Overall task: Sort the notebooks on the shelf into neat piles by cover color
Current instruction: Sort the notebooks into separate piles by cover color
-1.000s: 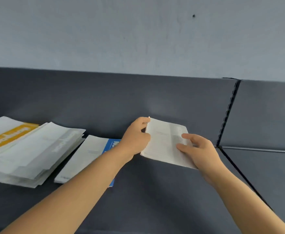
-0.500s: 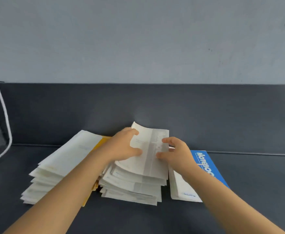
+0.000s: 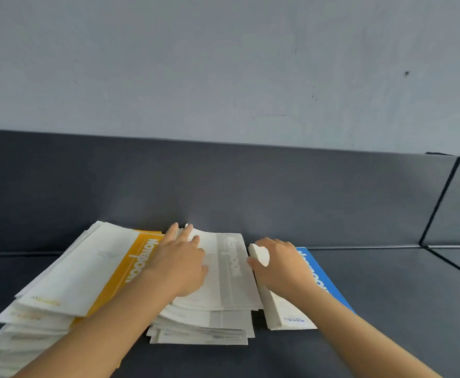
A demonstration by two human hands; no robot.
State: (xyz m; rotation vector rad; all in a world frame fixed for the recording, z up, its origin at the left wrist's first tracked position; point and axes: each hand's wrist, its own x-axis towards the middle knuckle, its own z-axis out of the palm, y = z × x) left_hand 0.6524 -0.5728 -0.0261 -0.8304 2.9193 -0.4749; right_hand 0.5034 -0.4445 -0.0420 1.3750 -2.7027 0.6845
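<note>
1. A person's two bare hands work on a dark grey shelf (image 3: 387, 309). Three piles of thin paper notebooks lie in a row against its back panel.
2. The grey pile (image 3: 231, 282) sits in the middle. The yellow pile (image 3: 86, 268) touches it at nine o'clock. The blue pile (image 3: 282, 313) lies just beside it at three o'clock.
3. The left hand (image 3: 181, 264) lies palm down on the top grey notebook. Its fingers (image 3: 172, 233) are straight and spread, pointing to twelve o'clock and holding nothing. This probably presses the cover flat and steadies the pile.
4. The right hand (image 3: 283, 264) rests on the blue pile, with its fingers (image 3: 271, 242) curled over the edge that faces the grey pile. I cannot tell whether they grip that edge or only nudge it. The aim is probably to square the two piles.
5. The covers are matt and mostly white, each with one broad band of colour and large lettering. The notebooks are soft and bend slightly. The yellow and grey piles are fanned and uneven, so they likely need more tidying.
</note>
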